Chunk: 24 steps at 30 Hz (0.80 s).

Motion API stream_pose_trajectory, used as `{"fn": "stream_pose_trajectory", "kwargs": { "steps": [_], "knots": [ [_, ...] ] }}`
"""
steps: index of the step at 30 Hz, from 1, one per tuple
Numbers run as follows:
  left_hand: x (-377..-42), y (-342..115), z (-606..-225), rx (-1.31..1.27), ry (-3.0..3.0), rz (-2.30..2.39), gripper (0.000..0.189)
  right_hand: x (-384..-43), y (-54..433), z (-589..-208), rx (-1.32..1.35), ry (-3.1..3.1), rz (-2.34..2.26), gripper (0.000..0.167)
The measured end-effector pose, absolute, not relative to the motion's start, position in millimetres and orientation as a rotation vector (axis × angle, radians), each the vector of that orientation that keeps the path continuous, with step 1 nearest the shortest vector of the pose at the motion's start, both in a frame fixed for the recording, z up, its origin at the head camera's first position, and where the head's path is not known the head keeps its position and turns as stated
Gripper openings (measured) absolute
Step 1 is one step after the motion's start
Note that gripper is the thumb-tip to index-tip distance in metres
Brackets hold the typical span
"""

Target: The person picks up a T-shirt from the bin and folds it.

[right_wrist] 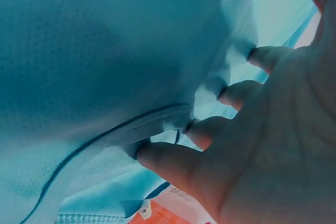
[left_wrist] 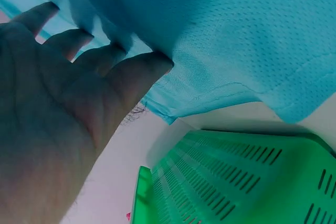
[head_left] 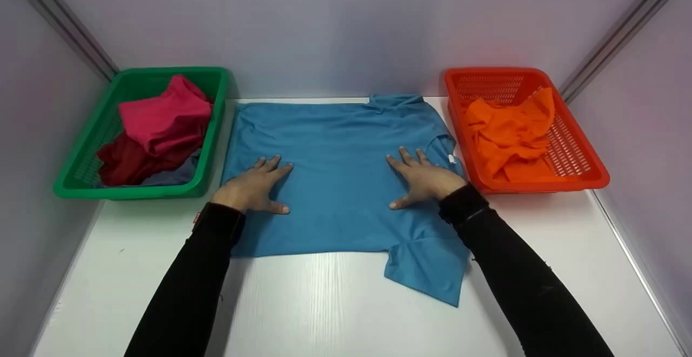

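Observation:
A blue T-shirt (head_left: 335,184) lies spread on the white table, its collar toward the right and its hem toward the left. One sleeve (head_left: 430,270) sticks out toward the near edge; the far sleeve is bunched against the back wall. My left hand (head_left: 253,186) rests with spread fingers on the hem side of the shirt. On the collar side, my right hand (head_left: 424,181) touches the cloth with its fingers apart. Both wrist views show fingertips against the blue fabric (left_wrist: 252,40), and the right one shows the neckline seam (right_wrist: 105,135) beside them.
To the left stands a green basket (head_left: 208,167) holding pink, dark red and grey-blue cloths. An orange-red basket (head_left: 581,140) with an orange garment (head_left: 511,130) stands at the right, close to the shirt's collar. Pale walls enclose the table (head_left: 313,308) at the back and sides.

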<state>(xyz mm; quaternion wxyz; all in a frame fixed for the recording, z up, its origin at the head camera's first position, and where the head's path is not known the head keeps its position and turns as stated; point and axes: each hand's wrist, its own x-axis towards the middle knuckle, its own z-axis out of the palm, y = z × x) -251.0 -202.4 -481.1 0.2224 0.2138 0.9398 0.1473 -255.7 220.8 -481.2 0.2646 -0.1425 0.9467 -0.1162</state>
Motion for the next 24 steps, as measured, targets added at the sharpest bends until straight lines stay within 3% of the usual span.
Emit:
{"fn": "stream_pose_trajectory", "kwargs": {
  "steps": [11, 17, 24],
  "knots": [
    [-213, -205, -473, 0.814, 2.798, 0.249, 0.087, -213, 234, -484, -0.680, 2.838, -0.251, 0.087],
    [-199, -218, -477, 0.805, 2.712, 0.318, 0.092, -190, 254, -492, -0.641, 2.740, -0.323, 0.096],
    [-201, -211, -484, 0.758, 2.657, 0.375, 0.098, -191, 268, -500, -0.610, 2.676, -0.364, 0.108]
  ]
}}
